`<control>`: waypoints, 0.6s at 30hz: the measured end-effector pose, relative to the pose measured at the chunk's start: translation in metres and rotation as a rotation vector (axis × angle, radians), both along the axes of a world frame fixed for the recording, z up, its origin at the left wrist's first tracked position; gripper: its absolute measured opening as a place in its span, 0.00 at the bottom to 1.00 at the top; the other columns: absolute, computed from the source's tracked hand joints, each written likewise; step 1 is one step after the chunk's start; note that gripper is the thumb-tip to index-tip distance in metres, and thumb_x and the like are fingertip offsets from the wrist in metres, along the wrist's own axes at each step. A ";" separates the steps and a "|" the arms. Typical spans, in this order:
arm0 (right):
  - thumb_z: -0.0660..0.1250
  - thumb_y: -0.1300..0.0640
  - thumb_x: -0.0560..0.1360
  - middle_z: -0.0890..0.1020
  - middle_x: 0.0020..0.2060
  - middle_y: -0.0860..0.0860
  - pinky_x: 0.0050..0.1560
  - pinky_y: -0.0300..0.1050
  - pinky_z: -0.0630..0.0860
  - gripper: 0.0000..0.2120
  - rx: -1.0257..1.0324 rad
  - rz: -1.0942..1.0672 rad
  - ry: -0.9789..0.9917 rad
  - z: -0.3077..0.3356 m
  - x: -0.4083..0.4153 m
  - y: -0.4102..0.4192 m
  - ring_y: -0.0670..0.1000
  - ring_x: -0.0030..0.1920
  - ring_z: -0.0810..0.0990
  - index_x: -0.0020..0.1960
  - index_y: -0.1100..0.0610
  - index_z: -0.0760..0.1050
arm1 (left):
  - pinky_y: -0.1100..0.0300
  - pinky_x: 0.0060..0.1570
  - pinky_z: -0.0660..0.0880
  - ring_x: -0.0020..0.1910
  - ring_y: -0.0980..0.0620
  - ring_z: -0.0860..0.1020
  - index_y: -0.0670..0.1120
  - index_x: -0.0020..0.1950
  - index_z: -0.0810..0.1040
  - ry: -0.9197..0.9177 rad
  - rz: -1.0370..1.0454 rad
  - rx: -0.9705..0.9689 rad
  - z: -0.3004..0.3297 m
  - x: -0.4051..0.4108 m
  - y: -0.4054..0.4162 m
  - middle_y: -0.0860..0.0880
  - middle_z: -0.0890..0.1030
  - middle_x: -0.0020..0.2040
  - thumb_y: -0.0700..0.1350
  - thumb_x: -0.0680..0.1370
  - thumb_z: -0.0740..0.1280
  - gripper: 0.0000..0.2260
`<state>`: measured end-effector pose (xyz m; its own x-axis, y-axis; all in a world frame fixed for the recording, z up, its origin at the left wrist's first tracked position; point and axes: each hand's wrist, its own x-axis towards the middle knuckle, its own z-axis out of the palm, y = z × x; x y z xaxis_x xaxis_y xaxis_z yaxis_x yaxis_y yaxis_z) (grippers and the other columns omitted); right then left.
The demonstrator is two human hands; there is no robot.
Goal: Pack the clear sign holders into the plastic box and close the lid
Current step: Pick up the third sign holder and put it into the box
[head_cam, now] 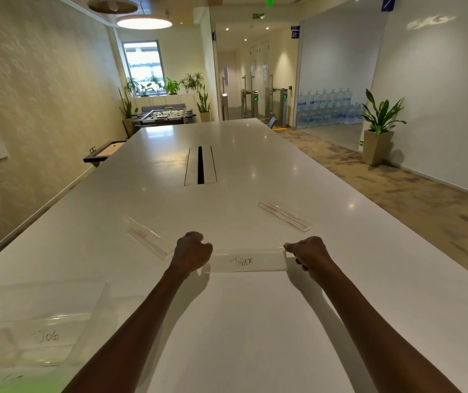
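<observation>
White, glossy counter (pixel 255 321) runs long and away from you down the room, ceiling lights glinting off it; a dark cable slot (pixel 200 165) sits in a recessed panel at its middle. Textured cream wall on the left side of the counter, patterned carpet (pixel 383 177) on the right. Past the counter's far end: a foosball table (pixel 164 114), a window with plants, entry turnstiles, stacked water bottles (pixel 329 107) behind frosted glass. One potted plant (pixel 380 129) stands off the counter's right edge.

You hold the TIGER sign holder (pixel 248 261) by its two ends. Your left hand (pixel 191 252) is curled closed over its left end; your right hand (pixel 309 255) pinches the right end's top corner between thumb and fingers. Its long axis lies crosswise to the counter's length, lettered face toward you, reading upright. Whether its lower edge touches the counter, cannot tell.

Two more clear holders lie flat on the counter beyond the TIGER one: left holder (pixel 150 239) just beyond your left hand, long axis angled away to the left; right holder (pixel 285 217) well apart, beyond your right hand, angled away to the left as well.

Plastic box (pixel 37 330) sits at the counter's near left corner, open, with a holder marked DOG (pixel 46 337) inside.
</observation>
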<state>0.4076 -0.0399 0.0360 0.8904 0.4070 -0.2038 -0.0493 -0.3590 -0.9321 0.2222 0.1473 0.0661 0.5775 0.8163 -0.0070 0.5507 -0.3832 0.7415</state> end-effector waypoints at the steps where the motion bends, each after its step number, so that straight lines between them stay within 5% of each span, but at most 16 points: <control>1: 0.76 0.58 0.70 0.73 0.27 0.55 0.26 0.42 0.64 0.13 -0.010 0.005 -0.003 -0.003 0.001 0.001 0.52 0.27 0.71 0.35 0.63 0.74 | 0.60 0.52 0.68 0.51 0.46 0.73 0.46 0.46 0.75 0.025 -0.007 0.021 -0.002 0.000 0.002 0.49 0.75 0.47 0.40 0.73 0.64 0.03; 4: 0.76 0.57 0.70 0.75 0.28 0.55 0.27 0.42 0.64 0.13 -0.029 0.010 -0.013 -0.009 0.002 0.000 0.52 0.28 0.72 0.37 0.65 0.76 | 0.60 0.56 0.70 0.57 0.43 0.76 0.42 0.47 0.76 0.065 -0.024 0.058 -0.006 0.001 0.005 0.42 0.78 0.58 0.40 0.74 0.64 0.05; 8: 0.75 0.55 0.70 0.78 0.30 0.56 0.31 0.44 0.68 0.13 -0.053 0.015 -0.052 -0.012 0.003 0.002 0.53 0.31 0.74 0.39 0.65 0.79 | 0.59 0.55 0.71 0.52 0.45 0.77 0.44 0.49 0.78 0.125 -0.080 0.118 -0.011 0.000 0.010 0.42 0.79 0.52 0.45 0.70 0.62 0.11; 12: 0.73 0.48 0.70 0.82 0.39 0.51 0.47 0.47 0.75 0.10 -0.230 0.044 -0.393 -0.002 0.000 0.005 0.54 0.44 0.81 0.41 0.54 0.79 | 0.55 0.51 0.75 0.47 0.44 0.78 0.46 0.42 0.75 0.224 -0.175 0.250 -0.016 -0.002 0.017 0.47 0.80 0.44 0.46 0.67 0.60 0.08; 15: 0.73 0.48 0.71 0.81 0.51 0.50 0.49 0.46 0.73 0.18 -0.335 0.274 -0.687 0.010 -0.004 0.008 0.52 0.52 0.78 0.56 0.55 0.78 | 0.54 0.60 0.74 0.58 0.46 0.79 0.44 0.60 0.79 0.172 -0.267 0.292 -0.020 0.000 0.023 0.45 0.82 0.57 0.42 0.74 0.67 0.15; 18: 0.74 0.52 0.71 0.77 0.63 0.52 0.61 0.50 0.72 0.26 -0.516 0.539 -0.757 0.018 -0.004 0.016 0.54 0.64 0.74 0.67 0.55 0.73 | 0.54 0.67 0.69 0.66 0.49 0.73 0.51 0.67 0.74 0.260 -0.378 0.297 -0.017 0.004 0.027 0.49 0.77 0.66 0.47 0.74 0.71 0.22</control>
